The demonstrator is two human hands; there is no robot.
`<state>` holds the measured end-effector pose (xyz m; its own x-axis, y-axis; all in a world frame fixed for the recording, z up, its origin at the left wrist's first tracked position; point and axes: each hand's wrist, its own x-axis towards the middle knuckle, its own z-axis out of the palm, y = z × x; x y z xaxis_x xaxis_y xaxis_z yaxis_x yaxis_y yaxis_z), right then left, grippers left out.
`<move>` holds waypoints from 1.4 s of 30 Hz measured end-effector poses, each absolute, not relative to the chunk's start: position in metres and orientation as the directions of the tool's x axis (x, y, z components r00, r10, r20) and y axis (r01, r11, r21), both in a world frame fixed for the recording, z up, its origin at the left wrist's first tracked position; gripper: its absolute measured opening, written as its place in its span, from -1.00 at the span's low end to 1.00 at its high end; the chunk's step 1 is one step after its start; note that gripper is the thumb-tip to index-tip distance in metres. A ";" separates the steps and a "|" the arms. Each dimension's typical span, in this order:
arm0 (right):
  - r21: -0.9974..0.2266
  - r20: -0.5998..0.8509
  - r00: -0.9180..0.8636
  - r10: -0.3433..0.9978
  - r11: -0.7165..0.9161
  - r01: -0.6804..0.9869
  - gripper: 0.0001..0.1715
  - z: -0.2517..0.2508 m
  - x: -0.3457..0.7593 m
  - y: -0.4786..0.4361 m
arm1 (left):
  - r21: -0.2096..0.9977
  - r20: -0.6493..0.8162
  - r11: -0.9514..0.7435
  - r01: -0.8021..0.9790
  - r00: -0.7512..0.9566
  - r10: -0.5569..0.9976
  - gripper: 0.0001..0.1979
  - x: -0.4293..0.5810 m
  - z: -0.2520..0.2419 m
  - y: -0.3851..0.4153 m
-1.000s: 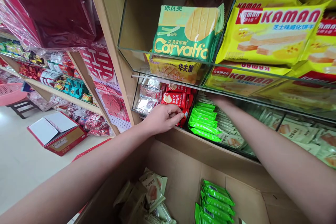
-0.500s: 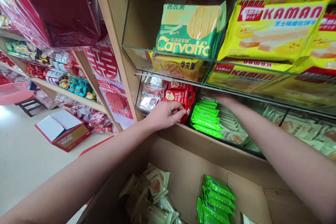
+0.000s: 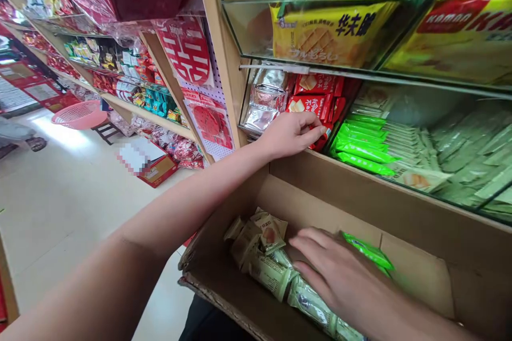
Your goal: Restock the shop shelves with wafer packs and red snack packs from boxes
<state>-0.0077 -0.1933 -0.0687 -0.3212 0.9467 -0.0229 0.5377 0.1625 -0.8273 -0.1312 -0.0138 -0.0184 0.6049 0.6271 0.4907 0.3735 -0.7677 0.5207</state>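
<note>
My left hand (image 3: 294, 133) rests at the near edge of the lower shelf with its fingers curled. It is beside red snack packets (image 3: 316, 101); what the fingers hold, if anything, is hidden. My right hand (image 3: 326, 264) is down inside a cardboard box (image 3: 304, 181), open, with its fingers stretched to the left and somewhat blurred. Under and beside it lie pale green packets (image 3: 268, 274) and cream packets (image 3: 268, 229). A bright green packet (image 3: 368, 250) shows behind the hand, partly covered by it.
Bright green packets (image 3: 364, 144) and a row of pale packets (image 3: 416, 154) fill the shelf bin. Silver packets (image 3: 266, 98) stand left of the red ones. Glass-fronted shelves hold a yellow waffle packet (image 3: 328, 32). A red carton (image 3: 156, 170) and pink basket (image 3: 80, 114) are on the left.
My right hand has come out of the shelf bin and down into the box. My left hand stays by the red packets. The view has shifted down and left.
</note>
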 end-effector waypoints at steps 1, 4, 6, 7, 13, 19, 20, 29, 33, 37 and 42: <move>-0.774 -0.119 -0.362 0.925 0.142 0.616 -0.84 -0.084 -0.020 -0.190 | 0.516 0.497 -0.773 0.370 0.605 0.622 -0.77 -0.132 -0.018 -0.014; -0.633 -0.326 -0.296 0.898 0.025 0.774 -0.73 -0.122 -0.051 -0.171 | 0.497 0.516 -0.788 0.364 0.606 0.606 -0.77 -0.134 -0.018 -0.016; -0.607 -0.376 -0.241 0.895 -0.042 0.793 -0.68 -0.139 -0.065 -0.163 | 0.478 0.517 -0.793 0.378 0.609 0.602 -0.76 -0.137 -0.018 -0.018; -0.604 -0.383 -0.222 0.897 -0.061 0.795 -0.63 -0.145 -0.069 -0.162 | 0.466 0.515 -0.794 0.391 0.610 0.603 -0.77 -0.138 -0.018 -0.018; -0.664 -0.334 -0.218 0.917 -0.064 0.745 -0.68 -0.138 -0.059 -0.165 | 0.310 0.581 -0.884 0.350 0.666 0.468 -0.79 -0.147 -0.013 -0.021; -0.830 -0.080 -0.140 0.987 0.012 0.558 -0.86 -0.048 0.011 -0.175 | 0.422 0.431 -0.891 0.166 0.828 0.358 -0.73 -0.148 0.011 -0.063; -0.868 -0.035 -0.107 0.994 0.023 0.496 -0.84 -0.035 0.022 -0.176 | 0.470 0.394 -0.865 0.177 0.834 0.385 -0.73 -0.143 0.014 -0.071; -0.973 0.223 0.356 0.907 0.188 0.130 -0.67 -0.016 0.056 -0.179 | 0.901 0.365 -0.429 0.058 0.431 0.825 -0.65 -0.078 0.002 -0.087; -0.935 0.292 0.367 0.883 0.183 0.303 -0.67 -0.026 0.056 -0.181 | 0.923 0.347 -0.382 0.036 0.349 0.871 -0.62 -0.073 -0.006 -0.084; -0.950 0.253 0.362 0.897 0.159 0.271 -0.65 -0.034 0.055 -0.180 | 0.925 0.329 -0.368 0.097 0.283 0.901 -0.59 -0.074 -0.010 -0.081; -0.993 0.114 0.173 0.978 0.115 0.000 -0.64 -0.036 0.047 -0.179 | 0.901 0.343 -0.395 0.180 0.264 0.902 -0.61 -0.076 -0.009 -0.083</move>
<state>0.0465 -0.1788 -0.0359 0.1726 0.9784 0.1137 0.0001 0.1155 -0.9933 -0.0764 -0.0832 -0.0095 0.2637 0.9016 0.3429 0.1800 -0.3952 0.9008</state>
